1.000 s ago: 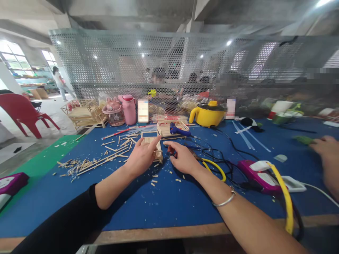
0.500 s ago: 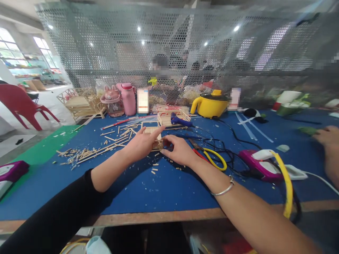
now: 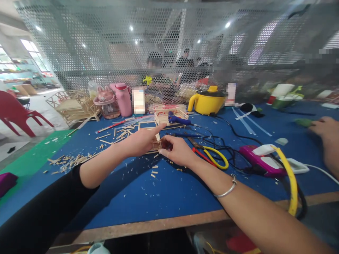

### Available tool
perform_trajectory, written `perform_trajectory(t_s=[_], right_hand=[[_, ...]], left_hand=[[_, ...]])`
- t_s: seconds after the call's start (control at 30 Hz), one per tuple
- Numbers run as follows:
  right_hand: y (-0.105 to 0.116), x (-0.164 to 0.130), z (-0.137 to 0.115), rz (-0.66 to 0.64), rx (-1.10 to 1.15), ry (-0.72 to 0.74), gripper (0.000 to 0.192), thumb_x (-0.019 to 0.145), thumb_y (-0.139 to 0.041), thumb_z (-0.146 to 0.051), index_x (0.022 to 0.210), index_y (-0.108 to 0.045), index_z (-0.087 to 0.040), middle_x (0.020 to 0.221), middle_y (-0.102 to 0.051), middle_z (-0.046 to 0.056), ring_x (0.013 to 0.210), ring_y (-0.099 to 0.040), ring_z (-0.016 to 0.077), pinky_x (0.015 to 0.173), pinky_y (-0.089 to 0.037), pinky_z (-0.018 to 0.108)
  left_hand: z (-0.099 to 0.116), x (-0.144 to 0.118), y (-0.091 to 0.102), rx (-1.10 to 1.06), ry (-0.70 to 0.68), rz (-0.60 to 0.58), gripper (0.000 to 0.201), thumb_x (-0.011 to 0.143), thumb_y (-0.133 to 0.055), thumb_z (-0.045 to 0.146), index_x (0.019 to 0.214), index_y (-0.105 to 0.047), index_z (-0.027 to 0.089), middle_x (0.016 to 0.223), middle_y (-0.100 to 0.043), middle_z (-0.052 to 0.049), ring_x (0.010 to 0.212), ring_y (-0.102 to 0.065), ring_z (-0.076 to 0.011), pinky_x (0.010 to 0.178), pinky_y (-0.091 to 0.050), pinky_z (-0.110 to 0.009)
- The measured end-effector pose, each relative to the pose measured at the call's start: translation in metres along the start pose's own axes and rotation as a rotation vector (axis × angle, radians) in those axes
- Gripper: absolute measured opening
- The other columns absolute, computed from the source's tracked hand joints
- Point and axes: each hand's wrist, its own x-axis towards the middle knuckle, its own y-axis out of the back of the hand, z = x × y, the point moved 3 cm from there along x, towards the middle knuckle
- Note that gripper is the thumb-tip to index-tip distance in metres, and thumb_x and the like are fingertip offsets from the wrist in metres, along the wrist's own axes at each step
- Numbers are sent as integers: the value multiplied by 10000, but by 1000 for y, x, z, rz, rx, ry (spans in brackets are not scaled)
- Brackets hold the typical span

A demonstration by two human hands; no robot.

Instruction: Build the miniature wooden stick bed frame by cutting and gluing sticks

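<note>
A small wooden stick frame (image 3: 156, 144) lies on the blue table (image 3: 159, 197), near the middle of the worktop, with both hands meeting over it. The left hand (image 3: 141, 140) rests flat on the frame with fingers extended and pressed down, index finger pointing right. The right hand (image 3: 174, 150) pinches the frame's near right end between thumb and curled fingers; a metal bangle (image 3: 226, 188) sits on that wrist.

Loose wood sticks and offcuts (image 3: 76, 159) are scattered to the left of the hands, with smaller chips just in front of them. Just right of the right hand lie yellow-handled cutters (image 3: 214, 157), and beyond them a tangle of black cable (image 3: 225, 143). A purple and white tool (image 3: 261, 160) with a yellow cord sits farther right. Behind the frame, a blue glue gun (image 3: 178, 120) rests on a second stick assembly (image 3: 166, 116). At the table's far edge stand a pink bottle (image 3: 123, 98), a yellow pot (image 3: 208, 101) and a larger stick structure (image 3: 71, 107). Another person's hand (image 3: 327, 132) rests at the right edge. A perforated metal screen (image 3: 169, 53) backs the table.
</note>
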Motion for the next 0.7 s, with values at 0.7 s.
perform_trajectory(t_s=[0.7], right_hand=[[0, 4, 1, -9, 43, -36, 74, 712, -596, -177, 769, -641, -167, 685, -612, -9, 620, -513, 116, 615, -392, 253]], left_hand=[[-1, -3, -6, -29, 14, 41, 750, 875, -511, 227, 1487, -77, 214, 1012, -728, -41, 905, -673, -222, 727, -484, -305]])
